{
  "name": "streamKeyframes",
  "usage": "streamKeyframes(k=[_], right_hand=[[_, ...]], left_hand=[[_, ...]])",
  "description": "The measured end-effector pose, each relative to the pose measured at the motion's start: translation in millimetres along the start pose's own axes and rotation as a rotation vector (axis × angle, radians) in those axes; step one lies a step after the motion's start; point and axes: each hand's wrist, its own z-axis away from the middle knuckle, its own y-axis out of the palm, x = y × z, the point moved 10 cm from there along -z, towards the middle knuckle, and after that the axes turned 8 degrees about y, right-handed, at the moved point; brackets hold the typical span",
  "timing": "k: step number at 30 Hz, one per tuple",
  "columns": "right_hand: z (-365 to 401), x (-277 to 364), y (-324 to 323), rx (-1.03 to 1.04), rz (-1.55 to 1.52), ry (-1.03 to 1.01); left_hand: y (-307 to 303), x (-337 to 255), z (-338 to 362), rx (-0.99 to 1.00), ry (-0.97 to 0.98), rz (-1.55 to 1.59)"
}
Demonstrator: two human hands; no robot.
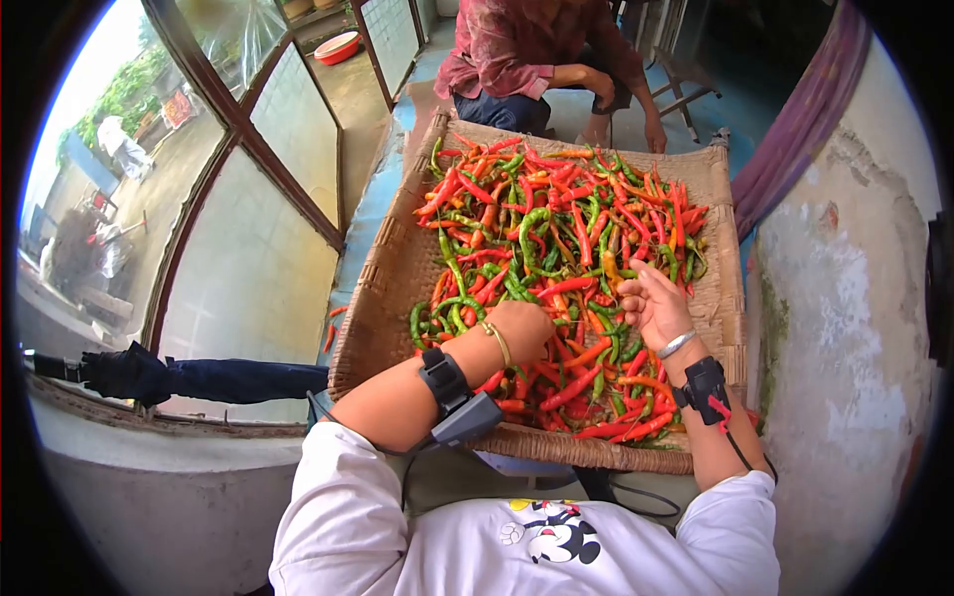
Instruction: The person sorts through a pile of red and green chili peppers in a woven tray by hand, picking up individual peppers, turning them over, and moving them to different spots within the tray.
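Observation:
Red, green and orange chili peppers (571, 223) lie heaped in a wide woven tray (393, 238). Low over the middle of the heap, my left hand (522, 329) is closed, back up, its fingertips and anything they hold hidden. A bracelet and a black strap with a grey device are on that arm. To its right my right hand (658, 306) is palm up with its fingers apart and slightly bent, nothing plainly in it. An orange pepper (609, 266) lies beside its fingertips. That wrist wears a silver bangle and a black device.
Across the tray crouches another person (517, 50), hands beyond its far edge. Glass window frames (238, 258) and a dark folded umbrella (238, 379) are at left. A folding stool (683, 89) stands at the back; a purple curtain (795, 129) and worn wall (845, 298) are at right.

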Motion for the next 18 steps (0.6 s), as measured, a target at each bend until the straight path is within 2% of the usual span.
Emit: streamKeyframes(k=[2, 9, 11, 16, 18], right_hand=[[0.7, -15.6, 18.7, 0.181, 0.172, 0.033], [17.1, -35.3, 46.4, 0.22, 0.779, 0.081], [12.8, -44.2, 45.0, 0.246, 0.861, 0.073], [10.8, -57.2, 46.3, 0.281, 1.199, -0.024], [12.2, -62.4, 47.1, 0.288, 1.243, -0.017]], left_hand=[[9.9, 2.3, 0.3, 0.088, -0.025, -0.06], [8.6, 3.1, 0.4, 0.139, -0.018, -0.01], [4.8, 9.1, -0.7, 0.06, -0.072, 0.032], [8.4, 10.1, -3.7, 0.062, -0.069, 0.085], [13.1, 8.5, -5.4, 0.113, -0.038, 0.054]])
